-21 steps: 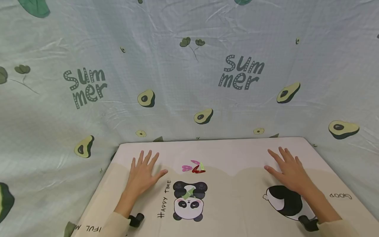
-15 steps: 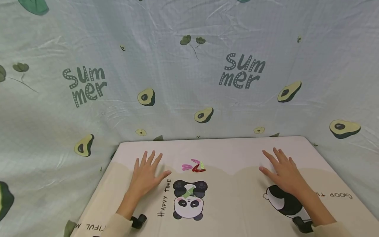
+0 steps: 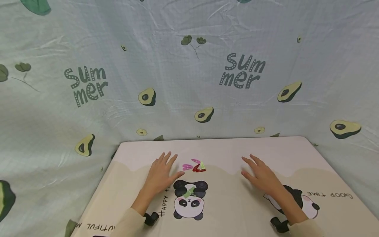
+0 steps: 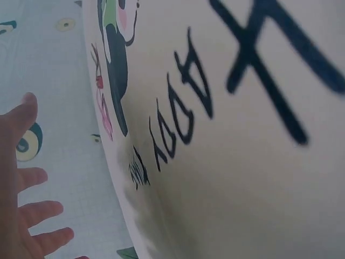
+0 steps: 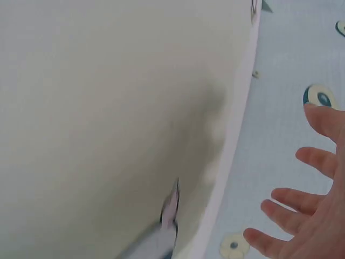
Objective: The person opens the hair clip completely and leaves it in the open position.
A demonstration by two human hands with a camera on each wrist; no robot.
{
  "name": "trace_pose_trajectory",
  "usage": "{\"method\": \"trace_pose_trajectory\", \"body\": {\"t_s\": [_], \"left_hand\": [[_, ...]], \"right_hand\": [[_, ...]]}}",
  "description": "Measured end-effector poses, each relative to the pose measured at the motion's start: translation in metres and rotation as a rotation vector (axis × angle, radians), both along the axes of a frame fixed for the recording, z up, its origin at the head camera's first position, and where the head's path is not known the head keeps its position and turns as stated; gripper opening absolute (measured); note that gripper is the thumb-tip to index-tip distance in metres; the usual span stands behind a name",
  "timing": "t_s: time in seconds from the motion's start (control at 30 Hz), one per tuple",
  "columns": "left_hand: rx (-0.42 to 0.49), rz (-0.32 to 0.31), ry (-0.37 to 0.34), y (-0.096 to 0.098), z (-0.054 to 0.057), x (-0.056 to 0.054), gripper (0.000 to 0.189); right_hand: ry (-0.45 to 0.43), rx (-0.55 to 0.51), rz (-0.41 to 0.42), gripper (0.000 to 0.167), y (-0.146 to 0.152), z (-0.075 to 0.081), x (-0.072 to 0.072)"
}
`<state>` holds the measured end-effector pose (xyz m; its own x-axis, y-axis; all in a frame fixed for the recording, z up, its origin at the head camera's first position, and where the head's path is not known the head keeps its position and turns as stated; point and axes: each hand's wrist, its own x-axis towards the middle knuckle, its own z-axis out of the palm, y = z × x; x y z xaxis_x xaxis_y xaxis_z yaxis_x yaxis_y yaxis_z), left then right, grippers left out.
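Several small snap hair clips lie in a loose cluster near the back of the table: purple clips [image 3: 187,167], a pinkish one [image 3: 195,161], a yellow-green one [image 3: 202,165] and red clips [image 3: 199,169]. Just left of them is my left hand [image 3: 161,172], raised over the table with fingers spread and nothing held. My right hand [image 3: 262,176] hovers farther off to their right, fingers extended, holding nothing. Both wrist views show the fingers apart from the table surface; the clips look small and blurred in the left wrist view.
The table [image 3: 231,197] has a cover printed with a panda [image 3: 189,200], another animal figure and lettering. Behind it hangs a pale curtain [image 3: 177,72] with avocado prints. A black device [image 3: 151,219] sits at my left wrist, and another black device [image 3: 279,225] at my right.
Both hands have moved inward toward the clips, the left hand to the right and the right hand to the left. The clips have stayed in place.
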<state>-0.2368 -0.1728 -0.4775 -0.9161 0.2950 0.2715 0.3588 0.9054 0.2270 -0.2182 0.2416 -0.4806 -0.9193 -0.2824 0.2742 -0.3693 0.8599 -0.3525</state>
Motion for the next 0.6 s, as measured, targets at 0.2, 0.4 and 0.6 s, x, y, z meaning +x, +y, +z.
{"method": "trace_pose_trajectory", "body": {"t_s": [0.2,0.4,0.6], "left_hand": [[0.028,-0.035,-0.025,0.017,-0.004,-0.005,0.073],[0.090,-0.053,-0.099,0.031,-0.005,-0.010,0.065],[0.117,-0.112,-0.102,0.043,-0.007,-0.016,0.057]], "right_hand": [[-0.032,-0.045,0.044,0.052,-0.020,-0.013,-0.012],[-0.063,-0.100,0.085,0.044,-0.043,-0.015,-0.023],[-0.083,-0.123,0.108,0.036,-0.068,-0.018,-0.035]]}}
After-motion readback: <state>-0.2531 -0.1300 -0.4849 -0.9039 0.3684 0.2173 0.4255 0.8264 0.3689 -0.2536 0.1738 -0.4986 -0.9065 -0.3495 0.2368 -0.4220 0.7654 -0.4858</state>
